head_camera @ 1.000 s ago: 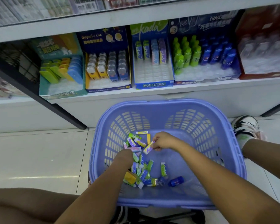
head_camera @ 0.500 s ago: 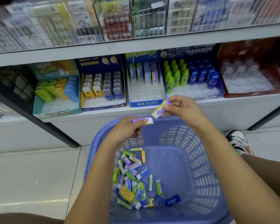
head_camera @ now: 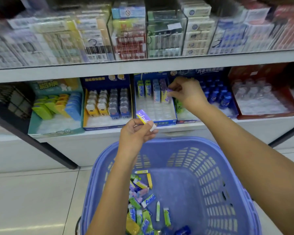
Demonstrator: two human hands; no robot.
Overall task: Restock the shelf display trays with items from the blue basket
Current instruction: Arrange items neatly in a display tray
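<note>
Over the far rim of the basket (head_camera: 227, 167), in front of the tray (head_camera: 165, 122): left hand (head_camera: 136, 133), thumb and curled fingers pinching a pack (head_camera: 143, 116). Long axis slanted, purple end up and left, white end down and right at the fingertips. Purple face with white script lettering, yellow along one long edge.

Inside the same tray, right column: right hand (head_camera: 187, 94), fingertips pinching the top of a second pack (head_camera: 165, 97). Long axis near vertical, top up, foot down at the clear insert; seated in a slot or not, cannot tell. Purple on top, yellow side turned left. Just in front of the standing packs (head_camera: 148, 89) at the back of the tray, those upright too, in green, blue and purple columns.

Tray of blue card, on the lower shelf (head_camera: 100, 134), between two other display boxes.

Basket blue, slotted walls, below the shelf. Down its left side, loose packs (head_camera: 143, 197) in a heap, lying every way: green, blue, yellow, purple, white.
</note>
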